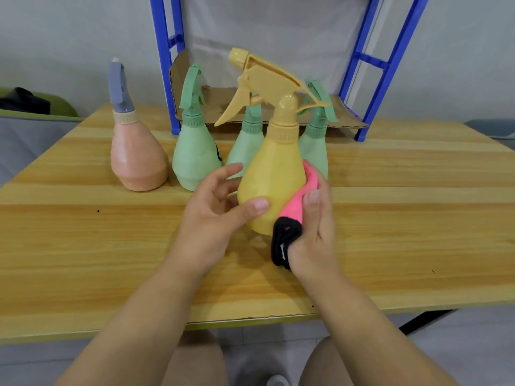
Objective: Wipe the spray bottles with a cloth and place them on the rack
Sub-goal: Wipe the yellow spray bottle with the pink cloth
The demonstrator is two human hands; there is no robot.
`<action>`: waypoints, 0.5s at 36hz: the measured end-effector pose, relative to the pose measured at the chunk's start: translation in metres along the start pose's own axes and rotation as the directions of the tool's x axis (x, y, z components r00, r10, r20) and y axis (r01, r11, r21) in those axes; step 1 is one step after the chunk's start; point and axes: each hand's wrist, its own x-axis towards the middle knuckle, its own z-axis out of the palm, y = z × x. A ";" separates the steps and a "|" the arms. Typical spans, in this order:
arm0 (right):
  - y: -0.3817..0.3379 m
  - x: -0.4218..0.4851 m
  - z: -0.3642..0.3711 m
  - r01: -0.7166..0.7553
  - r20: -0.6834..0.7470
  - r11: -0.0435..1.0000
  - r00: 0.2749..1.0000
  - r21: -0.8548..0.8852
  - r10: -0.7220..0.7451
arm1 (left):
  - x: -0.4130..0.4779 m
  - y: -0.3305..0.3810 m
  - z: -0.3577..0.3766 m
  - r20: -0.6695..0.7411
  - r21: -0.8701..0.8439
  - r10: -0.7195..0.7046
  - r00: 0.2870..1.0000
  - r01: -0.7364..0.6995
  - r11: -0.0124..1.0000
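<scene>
On the counter (83,246): four other spray bottles (195,157) are standing before the blue rack (390,65), likely awaiting wiping.
Yellow spray bottle (271,176): being held upright mid-counter, sides exposed for wiping.
Left hand (214,213): steadying the bottle, thumb pressing its front, fingers curling behind.
Right hand (315,227): clutching the folded pink cloth (295,201), pressing it against the bottle's right side.

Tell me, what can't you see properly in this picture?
All in the head view:
- Middle green bottle: body mostly hidden behind the yellow bottle.
- Right green bottle: lower part covered by the yellow bottle and the pink cloth.
- Blue rack: upper shelves cut off by the top edge.
- Left green bottle: its black mark is too small to read.
</scene>
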 end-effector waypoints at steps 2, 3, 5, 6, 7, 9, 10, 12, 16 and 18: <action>-0.004 0.001 -0.003 -0.084 0.006 0.986 0.996 0.145 0.084 | -0.001 0.003 -0.002 0.035 -0.117 -0.022 0.999 0.026 0.993; -0.007 0.002 -0.005 -0.169 0.024 0.954 0.985 0.247 0.168 | -0.001 0.004 -0.002 0.060 -0.147 -0.030 0.998 0.039 0.988; -0.008 0.003 -0.011 -0.265 0.045 0.901 0.963 0.343 0.267 | -0.002 0.003 -0.001 0.094 -0.168 -0.037 0.995 0.052 0.984; -0.009 0.003 -0.013 -0.274 0.039 0.905 0.960 0.325 0.277 | -0.002 0.003 0.000 0.099 -0.163 -0.039 0.994 0.055 0.985; -0.007 0.003 -0.013 -0.272 0.032 0.918 0.961 0.289 0.274 | -0.002 0.003 0.002 0.098 -0.153 -0.039 0.994 0.054 0.987; -0.005 0.002 -0.010 -0.240 0.008 0.946 0.970 0.218 0.245 | -0.003 0.004 0.005 0.076 -0.143 -0.061 0.995 0.072 0.987; -0.004 0.002 -0.008 -0.217 -0.007 0.960 0.975 0.178 0.222 | -0.002 0.004 0.006 0.050 -0.126 -0.078 0.996 0.083 0.989; -0.001 0.000 -0.005 -0.187 -0.020 0.976 0.981 0.114 0.191 | -0.001 0.004 0.007 -0.018 -0.059 -0.078 0.997 0.077 0.995; 0.002 0.000 -0.003 -0.065 -0.031 0.998 0.997 -0.015 0.064 | -0.002 0.006 0.008 -0.025 -0.070 -0.051 0.998 0.049 0.996; 0.004 -0.001 -0.002 0.007 -0.028 0.997 1.000 -0.075 -0.009 | -0.003 0.004 0.008 0.025 -0.018 -0.021 0.999 0.021 1.000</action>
